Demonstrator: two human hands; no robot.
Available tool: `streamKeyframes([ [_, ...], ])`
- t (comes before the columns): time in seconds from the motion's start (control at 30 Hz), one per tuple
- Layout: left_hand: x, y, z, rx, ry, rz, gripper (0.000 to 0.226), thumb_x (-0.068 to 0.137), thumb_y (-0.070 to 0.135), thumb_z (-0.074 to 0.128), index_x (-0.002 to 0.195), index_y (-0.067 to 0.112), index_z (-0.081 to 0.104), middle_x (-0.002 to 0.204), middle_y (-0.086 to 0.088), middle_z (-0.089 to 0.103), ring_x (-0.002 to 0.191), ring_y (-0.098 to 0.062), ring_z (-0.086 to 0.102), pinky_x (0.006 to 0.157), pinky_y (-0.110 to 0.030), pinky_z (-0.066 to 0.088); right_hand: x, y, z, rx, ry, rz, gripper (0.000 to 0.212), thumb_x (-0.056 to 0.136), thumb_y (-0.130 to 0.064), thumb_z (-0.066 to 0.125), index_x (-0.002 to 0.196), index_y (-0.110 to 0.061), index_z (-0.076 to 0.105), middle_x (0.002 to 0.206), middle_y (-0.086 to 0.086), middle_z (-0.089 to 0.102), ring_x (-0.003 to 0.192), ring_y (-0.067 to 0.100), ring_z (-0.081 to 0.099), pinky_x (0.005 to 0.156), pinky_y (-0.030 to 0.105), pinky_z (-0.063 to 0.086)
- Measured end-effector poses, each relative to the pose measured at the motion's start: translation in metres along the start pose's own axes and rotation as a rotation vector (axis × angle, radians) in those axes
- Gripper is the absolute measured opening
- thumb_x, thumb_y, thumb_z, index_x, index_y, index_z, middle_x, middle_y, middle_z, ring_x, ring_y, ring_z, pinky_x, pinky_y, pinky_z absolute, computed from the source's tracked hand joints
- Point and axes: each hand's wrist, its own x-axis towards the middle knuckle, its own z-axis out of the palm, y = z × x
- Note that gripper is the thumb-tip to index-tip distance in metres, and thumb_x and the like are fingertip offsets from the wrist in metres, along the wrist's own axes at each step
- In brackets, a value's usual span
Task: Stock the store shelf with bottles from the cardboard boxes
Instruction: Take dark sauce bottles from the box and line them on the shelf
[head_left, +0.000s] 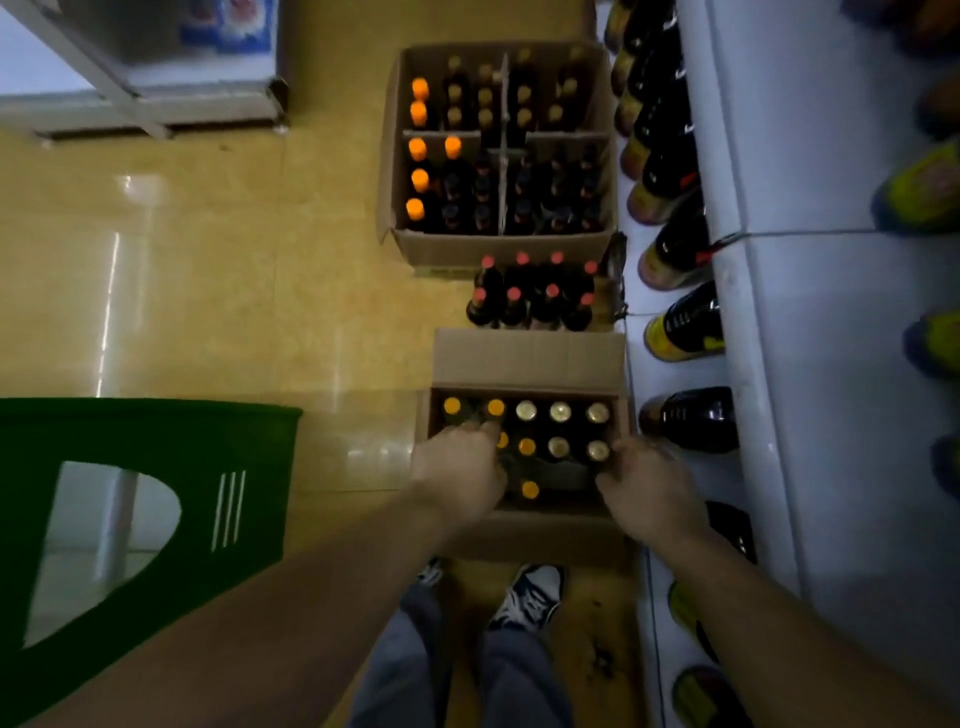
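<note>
A near cardboard box (530, 358) stands open on the floor with dark bottles in it, some orange-capped (527, 446), some gold-capped (560, 413). My left hand (460, 470) reaches into the box's left side, its fingers curled down over a bottle whose orange cap is partly hidden. My right hand (647, 483) is at the box's right side, fingers closed against a gold-capped bottle (597, 451). The white store shelf (831, 364) runs along the right, with dark bottles (691, 421) lined up on its lowest level.
A larger divided box (498, 249) full of bottles sits farther along the floor. Several red-capped bottles (535, 293) stand loose between the boxes. A green basket (156, 441) is at the left, a white cabinet (145, 98) at top left. My shoes (530, 592) are just behind the near box.
</note>
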Motion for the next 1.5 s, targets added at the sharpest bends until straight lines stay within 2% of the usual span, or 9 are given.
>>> streamKeyframes([
  [0.13,0.056,0.005,0.066,0.014,-0.023,0.034,0.037,0.097,0.037,0.059,0.131,0.024,0.055,0.129,-0.001,0.060,0.121,-0.026,0.057,0.086,-0.042,0.053,0.056,0.048,0.048,-0.021,0.006,0.070,0.033,0.094,-0.027,0.066,0.125,-0.022,0.057,0.114,0.007,0.065,0.100,0.029,0.063,0.073,0.030,0.043],
  [0.27,0.112,0.016,0.120,0.066,-0.061,0.080,0.041,0.096,0.037,0.059,0.134,0.023,0.055,0.132,-0.002,0.055,0.127,-0.027,0.049,0.095,-0.048,0.051,0.109,0.079,0.084,-0.060,0.008,0.095,0.038,0.094,-0.028,0.063,0.131,-0.025,0.053,0.117,0.009,0.063,0.089,0.026,0.057,0.070,0.029,0.039],
  [0.47,0.179,0.031,0.181,0.227,-0.056,0.184,0.062,0.095,0.039,0.061,0.152,0.023,0.041,0.148,-0.004,0.047,0.139,-0.029,0.040,0.112,-0.051,0.035,0.168,0.097,0.123,-0.147,-0.048,0.067,0.063,0.096,-0.027,0.063,0.153,-0.031,0.035,0.131,0.011,0.059,0.111,0.034,0.061,0.079,0.035,0.046],
  [0.63,0.207,0.030,0.217,0.423,-0.103,0.246,0.068,0.100,0.042,0.055,0.159,0.023,0.027,0.149,-0.009,0.050,0.139,-0.032,0.041,0.118,-0.055,0.026,0.190,0.095,0.150,-0.348,-0.033,0.046,0.055,0.100,-0.027,0.058,0.150,-0.026,0.036,0.131,0.011,0.058,0.112,0.032,0.062,0.076,0.036,0.045],
  [0.8,0.221,0.031,0.226,0.493,-0.053,0.265,0.053,0.100,0.041,0.054,0.148,0.024,0.040,0.137,-0.008,0.059,0.131,-0.030,0.048,0.113,-0.053,0.027,0.199,0.093,0.164,-0.409,-0.040,0.055,0.050,0.103,-0.020,0.050,0.151,-0.020,0.035,0.138,0.016,0.051,0.115,0.034,0.061,0.080,0.040,0.050],
  [0.97,0.229,0.036,0.225,0.544,-0.042,0.284,0.040,0.104,0.041,0.048,0.140,0.022,0.046,0.132,-0.008,0.064,0.128,-0.030,0.052,0.111,-0.052,0.028,0.199,0.096,0.163,-0.467,-0.041,0.013,0.042,0.105,-0.017,0.045,0.146,-0.014,0.037,0.135,0.019,0.051,0.110,0.034,0.064,0.070,0.036,0.040],
  [1.13,0.219,0.039,0.215,0.505,-0.046,0.301,0.044,0.103,0.044,0.049,0.141,0.022,0.045,0.132,-0.007,0.064,0.129,-0.029,0.051,0.111,-0.051,0.028,0.185,0.098,0.157,-0.425,-0.033,0.002,0.038,0.103,-0.017,0.049,0.141,-0.016,0.040,0.127,0.016,0.053,0.107,0.032,0.063,0.069,0.035,0.040],
  [1.3,0.199,0.045,0.195,0.452,-0.052,0.274,0.062,0.095,0.054,0.060,0.145,0.022,0.042,0.132,-0.007,0.063,0.128,-0.030,0.050,0.110,-0.053,0.032,0.161,0.101,0.141,-0.400,0.004,-0.014,0.032,0.103,-0.023,0.052,0.134,-0.018,0.045,0.120,0.012,0.058,0.101,0.030,0.066,0.065,0.033,0.038],
  [1.5,0.155,0.064,0.152,0.382,-0.035,0.233,0.059,0.094,0.056,0.063,0.141,0.025,0.045,0.129,-0.005,0.064,0.127,-0.028,0.051,0.106,-0.050,0.037,0.122,0.094,0.104,-0.314,0.004,-0.021,0.030,0.102,-0.028,0.053,0.130,-0.019,0.047,0.119,0.011,0.059,0.102,0.032,0.064,0.067,0.033,0.039],
])
